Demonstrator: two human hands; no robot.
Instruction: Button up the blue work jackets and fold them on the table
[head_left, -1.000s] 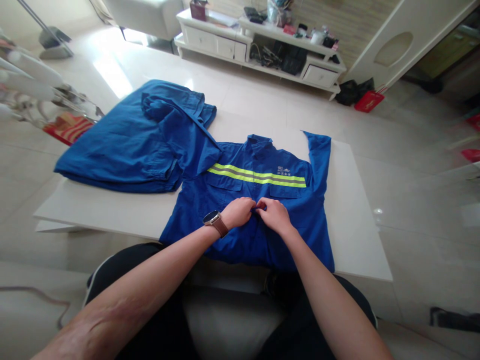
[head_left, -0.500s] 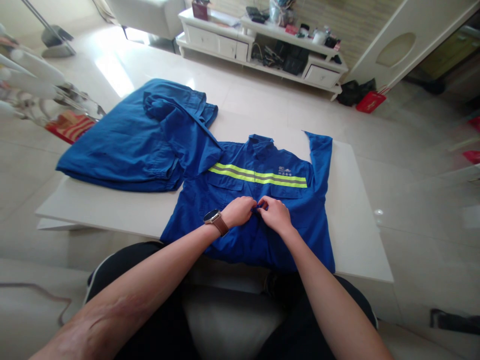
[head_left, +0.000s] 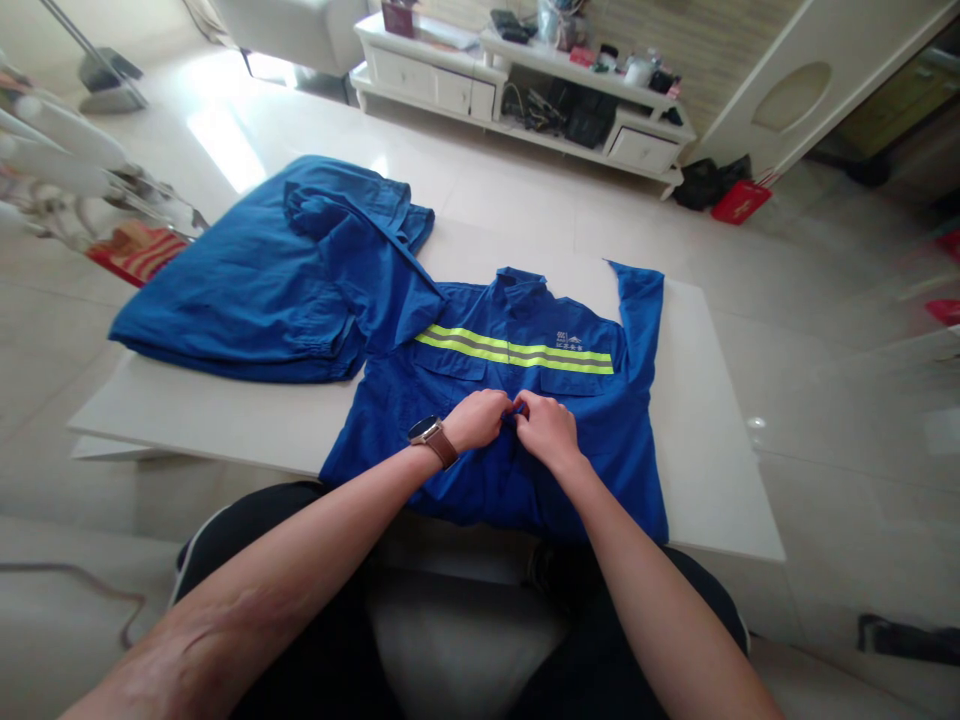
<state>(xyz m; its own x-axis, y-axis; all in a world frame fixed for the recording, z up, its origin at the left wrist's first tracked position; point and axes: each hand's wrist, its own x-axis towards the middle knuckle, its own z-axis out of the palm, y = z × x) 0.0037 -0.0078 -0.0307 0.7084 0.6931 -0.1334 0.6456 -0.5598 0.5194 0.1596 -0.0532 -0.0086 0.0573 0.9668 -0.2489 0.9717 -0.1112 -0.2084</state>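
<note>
A blue jacket (head_left: 465, 460) with a yellow-green and grey stripe lies front side up on the white table (head_left: 720, 450), collar at the far side. My left hand (head_left: 480, 419), a watch (head_left: 433, 440) on its wrist, pinches the fabric at the jacket's front opening, below the stripe. Right beside it, my right hand (head_left: 547, 427) grips the same edge, fingertips nearly touching those of the left. Whatever lies between the fingertips is too small to make out. Another blue garment (head_left: 225, 280) rests on the table's left part, with the jacket's left-side sleeve (head_left: 375, 270) against it.
Behind the table stands a low white cabinet (head_left: 427, 85) with various items on it. A red bag (head_left: 741, 202) and a black bag (head_left: 697, 187) sit on the floor at the back right. A white rack-like object (head_left: 67, 140) is at the left edge.
My right hand's fingers have closed in slightly toward the left hand at the jacket's front edge. The garments have kept their places.
</note>
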